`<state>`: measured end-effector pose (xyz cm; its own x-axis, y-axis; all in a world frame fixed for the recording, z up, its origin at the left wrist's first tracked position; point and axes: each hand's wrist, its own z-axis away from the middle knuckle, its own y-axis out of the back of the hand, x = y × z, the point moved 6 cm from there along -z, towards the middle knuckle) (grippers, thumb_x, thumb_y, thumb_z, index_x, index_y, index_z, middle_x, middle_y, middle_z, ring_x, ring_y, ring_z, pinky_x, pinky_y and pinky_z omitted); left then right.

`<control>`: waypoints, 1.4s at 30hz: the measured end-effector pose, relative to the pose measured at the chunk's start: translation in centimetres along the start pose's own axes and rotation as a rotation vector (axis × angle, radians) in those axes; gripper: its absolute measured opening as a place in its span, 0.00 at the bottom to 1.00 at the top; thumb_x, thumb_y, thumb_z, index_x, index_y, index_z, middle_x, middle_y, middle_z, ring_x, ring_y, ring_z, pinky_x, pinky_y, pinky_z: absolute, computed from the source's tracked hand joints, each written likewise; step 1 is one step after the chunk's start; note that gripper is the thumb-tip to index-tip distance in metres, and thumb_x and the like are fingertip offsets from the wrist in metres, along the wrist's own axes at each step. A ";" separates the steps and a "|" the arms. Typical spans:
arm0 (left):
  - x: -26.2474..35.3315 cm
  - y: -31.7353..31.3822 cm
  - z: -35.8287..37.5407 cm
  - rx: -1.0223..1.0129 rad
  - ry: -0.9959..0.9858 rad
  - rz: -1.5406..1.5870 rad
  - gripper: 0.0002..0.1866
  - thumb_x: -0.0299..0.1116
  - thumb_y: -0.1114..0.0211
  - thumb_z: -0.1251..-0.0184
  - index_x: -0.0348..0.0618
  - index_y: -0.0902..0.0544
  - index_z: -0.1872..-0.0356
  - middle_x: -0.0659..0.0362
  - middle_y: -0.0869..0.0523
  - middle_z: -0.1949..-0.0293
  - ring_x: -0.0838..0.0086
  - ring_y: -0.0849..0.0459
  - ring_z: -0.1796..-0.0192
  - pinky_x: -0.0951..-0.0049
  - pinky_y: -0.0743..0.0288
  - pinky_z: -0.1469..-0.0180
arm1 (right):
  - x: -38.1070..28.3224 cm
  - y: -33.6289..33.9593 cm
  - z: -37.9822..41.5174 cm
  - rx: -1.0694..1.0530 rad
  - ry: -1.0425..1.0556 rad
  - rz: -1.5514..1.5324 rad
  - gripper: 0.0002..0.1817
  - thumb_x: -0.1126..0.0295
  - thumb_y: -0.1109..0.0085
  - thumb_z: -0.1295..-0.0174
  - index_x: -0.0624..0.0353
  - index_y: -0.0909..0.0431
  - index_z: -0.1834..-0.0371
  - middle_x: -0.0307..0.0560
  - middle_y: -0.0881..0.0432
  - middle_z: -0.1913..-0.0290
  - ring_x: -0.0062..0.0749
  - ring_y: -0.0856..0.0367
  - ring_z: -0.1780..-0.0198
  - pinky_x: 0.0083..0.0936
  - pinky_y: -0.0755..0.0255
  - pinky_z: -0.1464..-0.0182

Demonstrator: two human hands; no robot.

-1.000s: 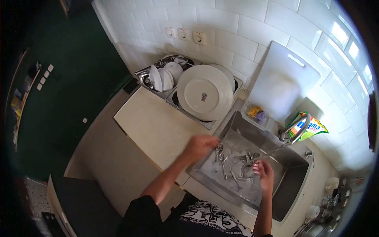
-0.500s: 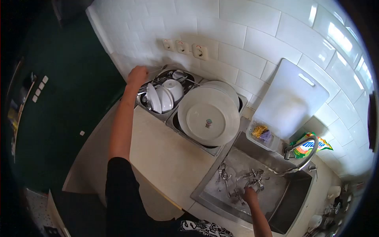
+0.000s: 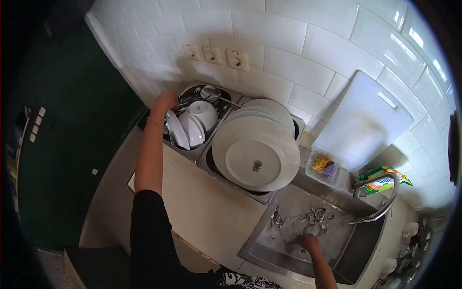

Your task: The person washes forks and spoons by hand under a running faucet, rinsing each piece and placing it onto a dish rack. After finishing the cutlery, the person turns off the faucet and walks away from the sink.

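My left hand [image 3: 166,100] is curled at the back left of the drying rack [image 3: 193,153], beside metal cutlery [image 3: 185,102]; what its fingers hold is hidden. White bowls [image 3: 201,114] and a ladle [image 3: 210,93] lie close by in the same compartment. Down in the metal sink [image 3: 269,246], my right hand [image 3: 308,242] is closed near a shiny, blurred piece [image 3: 314,230] that I cannot make out. Around it lie spoons and forks [image 3: 316,215], with more cutlery [image 3: 276,219] to the left. Water runs from the faucet [image 3: 395,192] toward that hand.
Large white plates [image 3: 257,151] stand in the rack's right compartment. A white cutting board [image 3: 363,120] leans on the tiles behind a clear tub [image 3: 337,176] with yellow and purple sponges. A green soap pouch [image 3: 382,180] sits behind the faucet. Cups [image 3: 410,229] stand at the far right.
My left hand has lowered toward the cutlery compartment. My right hand has shifted slightly lower within the sink, and a shiny piece now shows beside it. The view has moved a little.
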<state>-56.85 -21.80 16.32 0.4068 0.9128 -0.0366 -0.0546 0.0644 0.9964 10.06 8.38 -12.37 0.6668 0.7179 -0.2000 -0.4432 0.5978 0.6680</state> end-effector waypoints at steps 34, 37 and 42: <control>42.2 -16.2 41.8 -0.670 -0.439 1.187 0.13 0.31 0.38 0.41 0.29 0.21 0.62 0.51 0.17 0.69 0.62 0.16 0.68 0.71 0.22 0.67 | -0.7 9.4 11.5 0.043 0.329 -0.811 0.11 0.65 0.42 0.42 0.63 0.22 0.65 0.42 0.21 0.76 0.21 0.24 0.79 0.20 0.31 0.75; 44.8 -18.8 40.1 -0.789 -0.211 1.497 0.11 0.29 0.39 0.40 0.27 0.21 0.62 0.53 0.17 0.70 0.70 0.16 0.69 0.77 0.22 0.70 | 1.5 10.0 10.6 0.286 0.247 -0.771 0.12 0.64 0.42 0.43 0.64 0.23 0.71 0.42 0.24 0.81 0.23 0.25 0.82 0.22 0.32 0.77; 50.8 -18.1 39.4 -0.824 -0.234 1.663 0.13 0.29 0.39 0.40 0.24 0.21 0.64 0.52 0.18 0.70 0.72 0.17 0.74 0.80 0.22 0.71 | 6.4 10.5 9.7 0.458 0.157 -0.884 0.13 0.62 0.41 0.45 0.63 0.21 0.72 0.42 0.24 0.83 0.21 0.26 0.83 0.21 0.33 0.78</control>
<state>0.69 7.49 -0.62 -0.4216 0.1755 0.8896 -0.8166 -0.5000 -0.2883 15.54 15.80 0.34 0.5437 0.1416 -0.8272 0.4674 0.7676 0.4386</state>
